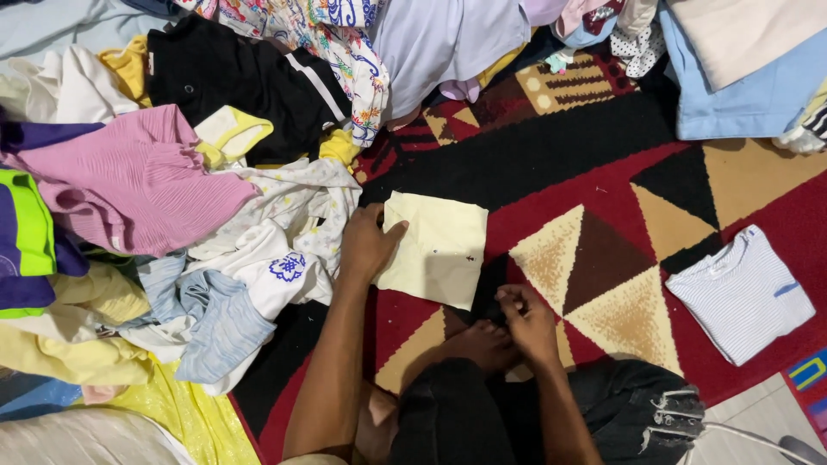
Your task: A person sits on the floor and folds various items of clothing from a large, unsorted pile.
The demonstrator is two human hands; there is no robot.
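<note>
One folded striped shirt (743,294) lies finished, well right of the pale yellow garment (435,250) on the patterned rug (603,181). Left hand (369,245) presses flat on that garment's left edge; right hand (527,323), fingers curled, sits near its lower corner. Unfolded clothes pile (164,215) remains left of it.

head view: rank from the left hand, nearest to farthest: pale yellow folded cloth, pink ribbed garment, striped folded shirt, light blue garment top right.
From the left hand:
1. Pale yellow folded cloth: under its fingers, on the rug.
2. Pink ribbed garment: in the pile to the left.
3. Striped folded shirt: far right on the rug.
4. Light blue garment: top right corner.
</note>
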